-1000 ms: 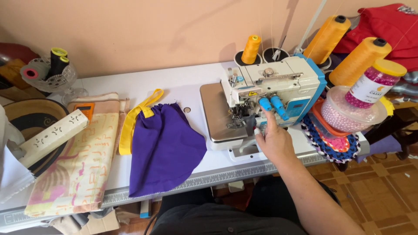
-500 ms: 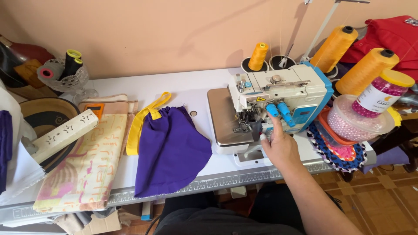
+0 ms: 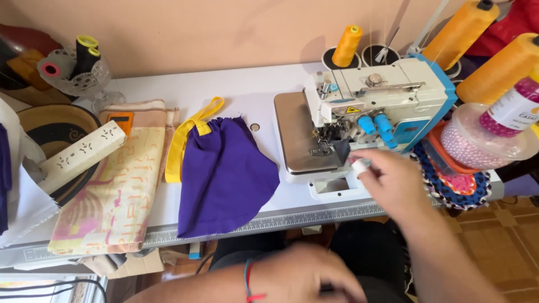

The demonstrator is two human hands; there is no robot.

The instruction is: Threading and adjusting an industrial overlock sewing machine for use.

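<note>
White tabletop (image 3: 247,101) is backed by a plain peach wall and carries the whole work area. At 2 o'clock on it, a white and blue overlock sewing machine (image 3: 382,106) is mounted, with a steel bed plate (image 3: 295,137) on its near left. The right hand (image 3: 393,182) is held at the machine's front, its fingertips at the needle and presser-foot area (image 3: 331,147); a white wrap is seen on one finger (image 3: 360,166). Whether anything is pinched there cannot be told. The left hand (image 3: 306,278) is positioned low at 6 o'clock, below the table edge, blurred; a red and teal band (image 3: 250,280) is worn at the wrist, and its grip cannot be told. At the centre, a purple fabric pouch (image 3: 224,177) with a yellow strap (image 3: 188,134) is laid flat, well apart from both hands. At 9 o'clock, a patterned cream and pink cloth (image 3: 106,196) is spread, with a white punched bar (image 3: 81,157) resting across a dark round tray (image 3: 62,120). Orange thread cones (image 3: 477,28) are stood at 1 o'clock behind the machine, a smaller yellow cone (image 3: 346,46) at 12 o'clock. A clear tub of pink beads (image 3: 483,146) and a crocheted mat (image 3: 455,188) are crowded against the machine's right side at 3 o'clock. A glass dish of black spools (image 3: 78,73) is placed at 10 o'clock.
</note>
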